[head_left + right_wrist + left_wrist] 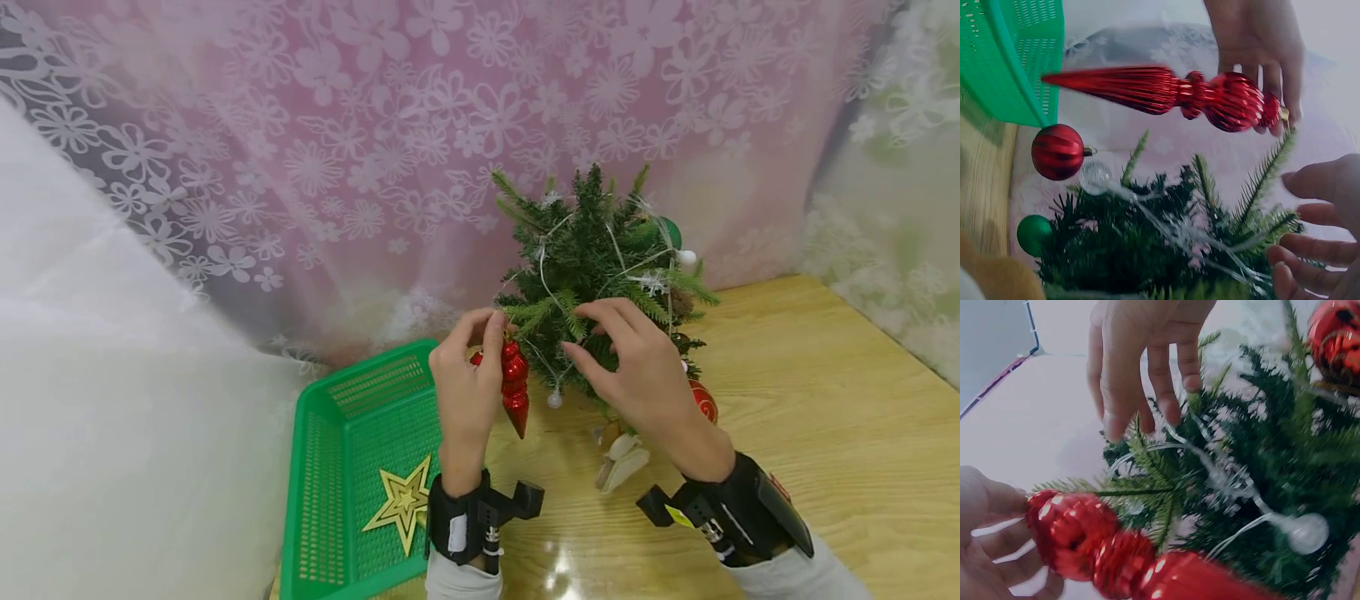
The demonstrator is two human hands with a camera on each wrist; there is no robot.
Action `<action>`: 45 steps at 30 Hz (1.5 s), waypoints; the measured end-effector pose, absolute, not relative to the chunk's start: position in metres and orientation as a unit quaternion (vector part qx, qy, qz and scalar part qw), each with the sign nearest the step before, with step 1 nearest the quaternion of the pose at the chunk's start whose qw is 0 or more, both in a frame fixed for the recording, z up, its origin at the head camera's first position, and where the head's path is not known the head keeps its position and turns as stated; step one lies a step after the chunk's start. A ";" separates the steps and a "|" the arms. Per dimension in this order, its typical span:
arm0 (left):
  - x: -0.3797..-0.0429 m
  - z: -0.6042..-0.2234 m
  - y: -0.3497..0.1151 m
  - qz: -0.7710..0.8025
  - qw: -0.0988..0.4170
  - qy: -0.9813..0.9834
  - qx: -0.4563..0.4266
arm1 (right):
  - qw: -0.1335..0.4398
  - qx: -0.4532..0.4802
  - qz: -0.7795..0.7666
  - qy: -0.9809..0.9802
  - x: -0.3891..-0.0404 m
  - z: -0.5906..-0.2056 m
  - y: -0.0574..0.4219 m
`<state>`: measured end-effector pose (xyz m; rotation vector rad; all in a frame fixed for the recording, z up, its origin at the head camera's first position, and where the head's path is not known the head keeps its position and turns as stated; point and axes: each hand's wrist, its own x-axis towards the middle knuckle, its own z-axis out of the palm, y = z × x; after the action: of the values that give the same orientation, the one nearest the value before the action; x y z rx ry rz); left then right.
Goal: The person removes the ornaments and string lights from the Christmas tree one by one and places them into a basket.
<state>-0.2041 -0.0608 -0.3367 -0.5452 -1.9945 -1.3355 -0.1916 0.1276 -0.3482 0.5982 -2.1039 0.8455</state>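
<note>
Floral pink cloth (420,125) fills the top of the frame above a wooden desk (810,400). At centre, the left hand (471,371) pinches the red ornament (515,375) by its top; right of centre, the right hand (645,375), fingers apart, fronts the green tree (588,242).

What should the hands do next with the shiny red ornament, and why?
Perhaps the right hand should gently steady the green branch, so the left hand can hang the red ornament there. The left hand holds it near its gold cap, beside the branch's tip, while the right hand is open close by.
</note>
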 end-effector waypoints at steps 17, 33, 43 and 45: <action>-0.216 -0.324 -0.058 -0.408 0.419 -0.776 -0.235 | 0.349 0.219 0.400 -0.818 -0.203 -0.349 0.124; -0.180 -0.335 -0.108 -0.520 0.353 -0.731 -0.264 | 0.345 0.216 0.398 -0.822 -0.201 -0.347 0.132; -0.153 -0.386 -0.178 -0.490 0.321 -0.793 -0.166 | 0.353 0.215 0.397 -0.820 -0.196 -0.347 0.141; -0.147 -0.400 -0.191 -0.479 0.320 -0.809 -0.113 | 0.354 0.215 0.398 -0.819 -0.195 -0.346 0.142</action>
<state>-0.1465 -0.1909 -0.3999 -0.2977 -2.1275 -1.2590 -0.1952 0.1422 -0.3460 0.5557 -2.1160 1.0280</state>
